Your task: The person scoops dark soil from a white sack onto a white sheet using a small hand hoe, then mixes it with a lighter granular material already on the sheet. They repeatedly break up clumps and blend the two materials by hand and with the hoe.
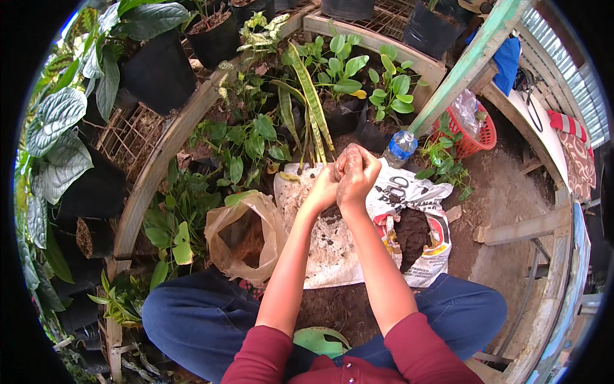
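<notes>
My left hand point(324, 185) and my right hand point(360, 180) are pressed together above a soil-smeared white sack point(331, 254) laid flat on the ground. Brown soil coats the fingers, which are curled inward; whether anything lies between the palms is hidden. Right of my forearms, a printed plastic bag point(436, 273) stands with its mouth rolled back around dark, moist soil point(413, 235). On the left, a translucent plastic bag point(218, 225) gapes, with reddish-brown fibre point(249, 247) inside. Just beyond my hands rises a variegated snake plant point(309, 91).
A capped water bottle point(400, 148) stands near the printed bag, by a green-painted post point(472, 67). Behind it is a red plastic basket point(482, 139). Leafy potted plants point(343, 72) crowd the far side. Wooden framing point(165, 158) curves along the left. A green plastic object point(319, 338) lies between my legs.
</notes>
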Demonstrator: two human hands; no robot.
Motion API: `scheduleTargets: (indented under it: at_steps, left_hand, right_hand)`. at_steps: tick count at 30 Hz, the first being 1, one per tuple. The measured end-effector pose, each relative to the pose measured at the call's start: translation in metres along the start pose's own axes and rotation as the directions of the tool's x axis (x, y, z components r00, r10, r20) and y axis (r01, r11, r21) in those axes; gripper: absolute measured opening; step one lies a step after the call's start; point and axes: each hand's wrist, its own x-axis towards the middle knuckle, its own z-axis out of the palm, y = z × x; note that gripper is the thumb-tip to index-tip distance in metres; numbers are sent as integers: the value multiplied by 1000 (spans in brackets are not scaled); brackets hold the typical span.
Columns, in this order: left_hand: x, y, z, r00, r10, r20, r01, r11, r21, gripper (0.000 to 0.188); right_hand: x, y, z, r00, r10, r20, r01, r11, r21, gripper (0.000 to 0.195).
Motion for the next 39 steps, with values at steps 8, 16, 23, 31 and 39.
scheduleTargets:
  at_steps: [8,16,23,31,39]
  left_hand:
    - [-3,-27,0,999,-35,6,35,999,2,22]
    - [14,-60,-6,993,-96,67,89,991,100,24]
    - [-8,1,-10,998,31,-60,-35,997,-65,21]
    - [-1,-18,-9,1000,-2,-31,-1,997,-76,20]
    - [2,-48,-1,994,-20,-107,26,998,60,20]
  right_hand:
    - [1,26,-6,998,63,1,-62,988,-142,31]
    - [5,50,-5,998,57,4,-57,995,-85,31]
    - [-8,13,11,1000,24,-12,-25,994,-106,30]
    - [2,15,18,998,-52,-19,50,995,-89,31]
    - [10,45,4,999,-43,5,43,998,-56,31]
